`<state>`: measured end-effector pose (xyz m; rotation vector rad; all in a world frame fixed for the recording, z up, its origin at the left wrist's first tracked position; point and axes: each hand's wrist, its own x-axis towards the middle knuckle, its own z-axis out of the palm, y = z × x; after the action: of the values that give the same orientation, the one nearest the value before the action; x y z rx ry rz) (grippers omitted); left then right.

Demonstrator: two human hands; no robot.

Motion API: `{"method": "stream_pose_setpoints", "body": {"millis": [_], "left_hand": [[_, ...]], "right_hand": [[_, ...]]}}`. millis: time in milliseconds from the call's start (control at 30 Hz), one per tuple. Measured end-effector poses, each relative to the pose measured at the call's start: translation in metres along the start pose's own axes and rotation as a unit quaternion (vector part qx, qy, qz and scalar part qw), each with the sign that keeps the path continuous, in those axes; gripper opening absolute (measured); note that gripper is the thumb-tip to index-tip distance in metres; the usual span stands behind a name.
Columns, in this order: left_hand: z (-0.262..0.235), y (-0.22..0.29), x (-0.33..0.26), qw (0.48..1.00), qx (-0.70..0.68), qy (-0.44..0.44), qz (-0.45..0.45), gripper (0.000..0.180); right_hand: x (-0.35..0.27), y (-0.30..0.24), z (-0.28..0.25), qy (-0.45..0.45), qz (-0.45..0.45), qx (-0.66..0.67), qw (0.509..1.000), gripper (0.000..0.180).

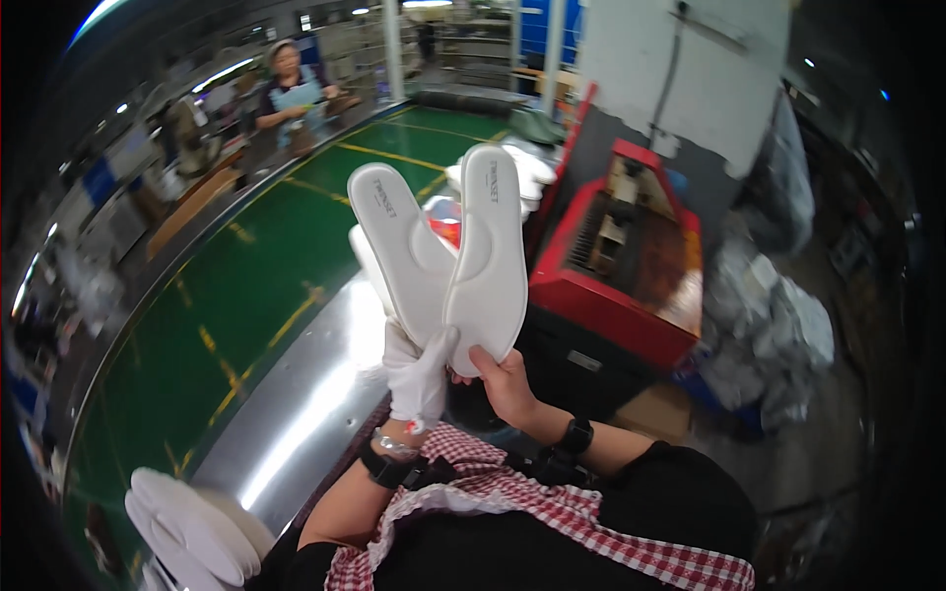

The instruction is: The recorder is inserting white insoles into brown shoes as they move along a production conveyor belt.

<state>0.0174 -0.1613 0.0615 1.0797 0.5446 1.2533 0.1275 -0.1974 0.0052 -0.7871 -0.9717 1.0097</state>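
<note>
Two white insoles with dark print at their upper ends fan out in a V in front of me. My left hand [418, 376], in a white glove, is closed on the lower part of the left insole [402, 258], its thumb lying on top. The bare right hand [508, 385] pinches the bottom end of the right insole [495, 258], which overlaps the left one. Another white edge shows behind the left insole; what it belongs to is mostly hidden.
A shiny metal surface [296, 419] borders the green belt [258, 286] with yellow lines. More white insoles [192, 527] lie stacked at lower left. To the right stands a red machine [616, 305], with clear plastic bags [769, 325] beyond. Across the belt is a person [293, 98].
</note>
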Motion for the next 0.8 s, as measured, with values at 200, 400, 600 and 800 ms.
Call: {"method": "stream_pose_setpoints", "body": {"millis": [200, 400, 600, 800], "left_hand": [[-0.022, -0.032, 0.028, 0.959, 0.224, -0.169, 0.051, 0.045], [-0.138, -0.047, 0.013, 0.850, 0.524, 0.006, 0.050, 0.039], [-0.197, -0.056, -0.030, 0.761, 0.641, 0.085, 0.050, 0.039], [-0.203, -0.063, -0.039, 0.737, 0.667, 0.032, 0.098, 0.043]], "right_hand": [[0.017, -0.056, -0.093, 0.281, -0.150, -0.003, 0.948, 0.029], [0.012, -0.048, -0.233, 0.489, -0.141, 0.012, 0.860, 0.033], [0.020, 0.008, -0.294, 0.555, 0.099, -0.063, 0.824, 0.029], [0.050, 0.035, -0.275, 0.543, 0.117, -0.060, 0.830, 0.027]]}}
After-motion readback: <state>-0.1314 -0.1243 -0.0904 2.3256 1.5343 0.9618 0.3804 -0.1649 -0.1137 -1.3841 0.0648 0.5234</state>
